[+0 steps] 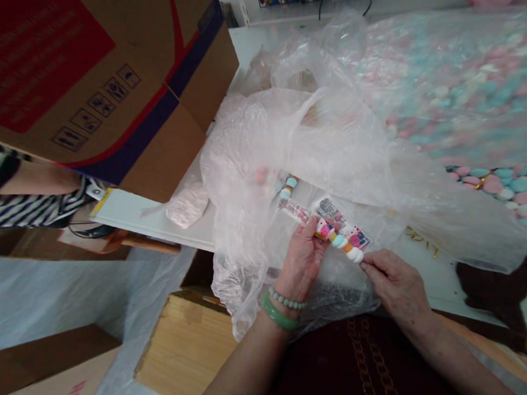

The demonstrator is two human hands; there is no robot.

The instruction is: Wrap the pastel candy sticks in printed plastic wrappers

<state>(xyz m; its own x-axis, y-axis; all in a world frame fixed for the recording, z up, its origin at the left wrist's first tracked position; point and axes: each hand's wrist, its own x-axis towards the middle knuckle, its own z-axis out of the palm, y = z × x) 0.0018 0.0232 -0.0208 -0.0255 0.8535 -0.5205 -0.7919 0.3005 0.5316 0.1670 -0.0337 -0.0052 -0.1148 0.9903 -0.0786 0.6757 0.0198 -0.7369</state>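
Note:
My left hand [305, 250], with a bead bracelet and a green bangle at the wrist, is closed on the left end of a narrow candy packet [340, 241]. White, blue and orange pieces show along it. The fingertips of my right hand [389, 282] pinch the packet's white right end. Just beyond my left hand lie a printed label [331, 208] and another small packet with blue and white pieces [287, 188]. A big clear plastic bag [341, 149] spreads around and behind them on the white table [160, 220].
A large cardboard box [159, 121] stands at the left, with a person's arm [39, 179] in a striped sleeve beside it. Many pink, blue and white candies [518, 186] lie at the right, mostly under plastic. A wooden stool [190, 348] is below; dark brown cloth [500, 286] lies right.

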